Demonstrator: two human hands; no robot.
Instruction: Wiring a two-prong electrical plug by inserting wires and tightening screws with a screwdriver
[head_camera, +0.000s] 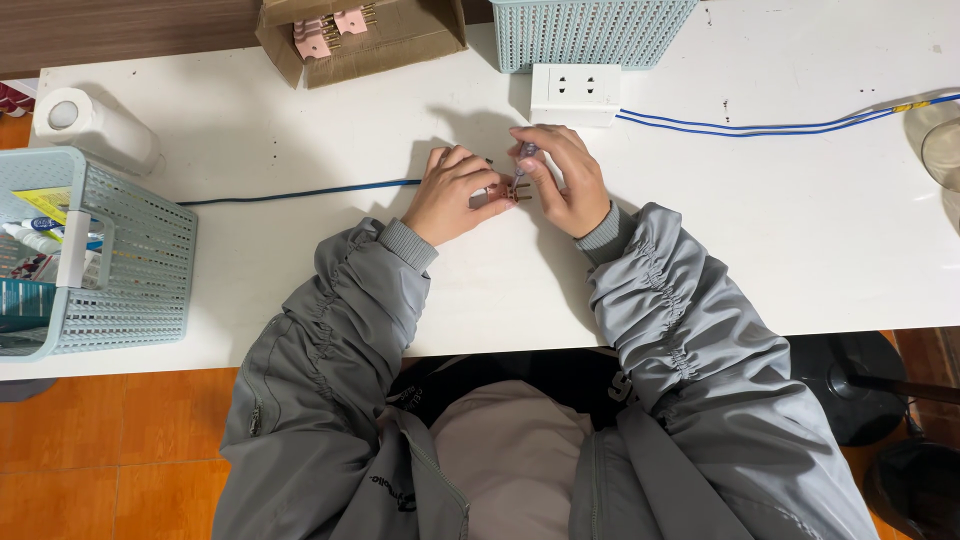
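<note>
My left hand (455, 192) pinches a small pink part with metal prongs (515, 190) against the white table (760, 230). My right hand (562, 178) holds a small screwdriver (526, 158) upright, its tip down on that part. A dark blue cable (300, 192) runs from the left toward my left hand. Both arms wear grey jacket sleeves.
A white socket block (575, 94) with blue wires (780, 126) sits just beyond my hands. A cardboard box of pink parts (350, 35) and a pale blue basket (590, 30) stand at the back. Another basket (100, 250) and a paper roll (90, 125) are left. A glass (940, 145) is at the right edge.
</note>
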